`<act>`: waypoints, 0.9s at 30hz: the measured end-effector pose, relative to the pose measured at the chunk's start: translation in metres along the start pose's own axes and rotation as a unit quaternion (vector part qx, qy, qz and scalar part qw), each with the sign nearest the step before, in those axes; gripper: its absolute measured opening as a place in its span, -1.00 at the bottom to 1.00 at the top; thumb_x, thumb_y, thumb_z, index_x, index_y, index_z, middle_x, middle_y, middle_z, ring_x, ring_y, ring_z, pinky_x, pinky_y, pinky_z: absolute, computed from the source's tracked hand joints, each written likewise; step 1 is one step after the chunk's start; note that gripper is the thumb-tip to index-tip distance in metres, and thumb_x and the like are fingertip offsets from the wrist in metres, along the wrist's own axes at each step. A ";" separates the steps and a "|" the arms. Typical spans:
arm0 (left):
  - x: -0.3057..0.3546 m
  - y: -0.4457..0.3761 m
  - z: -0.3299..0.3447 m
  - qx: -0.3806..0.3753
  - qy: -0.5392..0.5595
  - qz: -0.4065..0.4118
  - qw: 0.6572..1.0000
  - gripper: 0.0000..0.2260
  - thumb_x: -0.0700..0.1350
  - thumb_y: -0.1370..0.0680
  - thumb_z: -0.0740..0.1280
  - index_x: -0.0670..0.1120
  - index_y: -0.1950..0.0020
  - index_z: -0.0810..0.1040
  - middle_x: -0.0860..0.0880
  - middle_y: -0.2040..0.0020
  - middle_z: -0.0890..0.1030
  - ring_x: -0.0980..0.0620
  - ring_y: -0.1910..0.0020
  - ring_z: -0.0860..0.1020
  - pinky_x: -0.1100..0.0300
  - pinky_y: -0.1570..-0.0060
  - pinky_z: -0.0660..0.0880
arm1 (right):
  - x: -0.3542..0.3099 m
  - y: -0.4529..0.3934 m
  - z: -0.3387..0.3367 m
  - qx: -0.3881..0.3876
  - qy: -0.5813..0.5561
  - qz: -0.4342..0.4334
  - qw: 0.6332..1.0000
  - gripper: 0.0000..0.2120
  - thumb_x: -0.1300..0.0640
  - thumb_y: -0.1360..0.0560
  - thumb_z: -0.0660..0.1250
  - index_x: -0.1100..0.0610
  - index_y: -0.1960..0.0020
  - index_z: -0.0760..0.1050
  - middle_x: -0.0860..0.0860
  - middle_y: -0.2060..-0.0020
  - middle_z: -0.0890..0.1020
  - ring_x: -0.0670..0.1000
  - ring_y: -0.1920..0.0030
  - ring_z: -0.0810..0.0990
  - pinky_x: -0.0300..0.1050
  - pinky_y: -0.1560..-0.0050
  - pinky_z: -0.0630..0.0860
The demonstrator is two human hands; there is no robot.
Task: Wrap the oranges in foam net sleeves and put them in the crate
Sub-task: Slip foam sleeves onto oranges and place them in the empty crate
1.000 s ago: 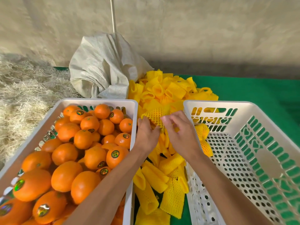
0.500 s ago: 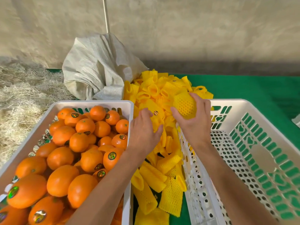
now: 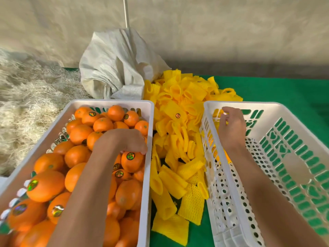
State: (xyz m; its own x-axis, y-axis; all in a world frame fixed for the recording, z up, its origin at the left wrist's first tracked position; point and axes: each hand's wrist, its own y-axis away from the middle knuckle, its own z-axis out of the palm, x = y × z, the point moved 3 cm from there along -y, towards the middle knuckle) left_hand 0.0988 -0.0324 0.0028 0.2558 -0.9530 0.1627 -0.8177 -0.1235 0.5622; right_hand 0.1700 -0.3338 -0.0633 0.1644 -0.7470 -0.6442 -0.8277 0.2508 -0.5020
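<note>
Head view shows us barely started: our left crate (image 3: 106, 103) is heaped with bare oranges (image 3: 46, 186), while the right crate (image 3: 295, 157) shows mostly bare floor, with only a glimpse of yellow past our right hand. Between the crates lies a big pile of yellow foam net sleeves (image 3: 179, 139), unused. Our left hand (image 3: 128, 141) curls over a stickered orange (image 3: 131, 162), grasping it. Our right hand (image 3: 231, 124) hangs in the far corner of the right crate; whether it grips anything we cannot tell.

Green mat (image 3: 277, 90) carries two white crates (image 3: 110, 102), yellow sleeves (image 3: 179, 132), sack (image 3: 114, 68).
</note>
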 end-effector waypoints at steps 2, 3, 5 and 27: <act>0.001 0.003 -0.003 0.022 0.018 0.009 1.000 -0.73 -0.07 -0.63 0.38 -0.08 0.16 0.34 -0.06 0.16 0.35 0.01 0.30 0.30 0.36 0.39 0.36 | -0.015 -0.001 -0.003 0.001 -0.003 -0.055 0.999 -0.76 0.25 -0.68 0.18 0.26 -0.27 0.54 0.20 -0.19 0.56 0.21 -0.15 0.57 0.12 -0.16 0.52; -0.004 0.001 -0.004 0.042 0.062 0.005 0.997 -0.80 -0.07 -0.62 0.40 -0.14 0.08 0.45 -0.14 0.12 0.41 -0.07 0.22 0.38 0.29 0.29 0.35 | -0.022 0.001 -0.002 -0.014 -0.002 -0.084 0.996 -0.78 0.25 -0.67 0.20 0.26 -0.23 0.56 0.20 -0.15 0.58 0.22 -0.14 0.57 0.13 -0.16 0.52; -0.019 -0.015 -0.001 0.062 0.096 -0.016 0.993 -0.68 -0.05 -0.54 0.49 -0.24 -0.08 0.47 -0.24 0.00 0.41 -0.28 -0.39 0.26 0.18 0.05 0.36 | -0.038 0.011 0.006 -0.094 0.009 -0.130 0.987 -0.81 0.25 -0.65 0.25 0.25 -0.19 0.59 0.18 -0.10 0.60 0.20 -0.13 0.57 0.09 -0.15 0.51; 0.058 -0.032 0.031 0.352 0.446 0.230 0.790 -0.48 0.11 -0.68 0.29 -0.14 -0.56 0.41 -0.05 -0.37 0.57 0.02 -0.33 0.54 -0.03 -0.28 0.55 | -0.041 0.048 0.058 -0.381 0.104 -0.020 0.918 -0.75 0.07 -0.65 0.22 0.20 -0.17 0.55 0.16 -0.02 0.63 0.19 -0.02 0.60 0.02 0.08 0.50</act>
State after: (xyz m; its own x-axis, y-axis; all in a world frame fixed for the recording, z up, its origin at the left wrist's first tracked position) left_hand 0.1235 -0.0921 -0.0309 -0.1474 -0.4055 0.9022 -0.9339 -0.2434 -0.2620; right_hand 0.1542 -0.2559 -0.0946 0.1624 -0.8675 -0.4702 -0.9714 -0.2241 0.0779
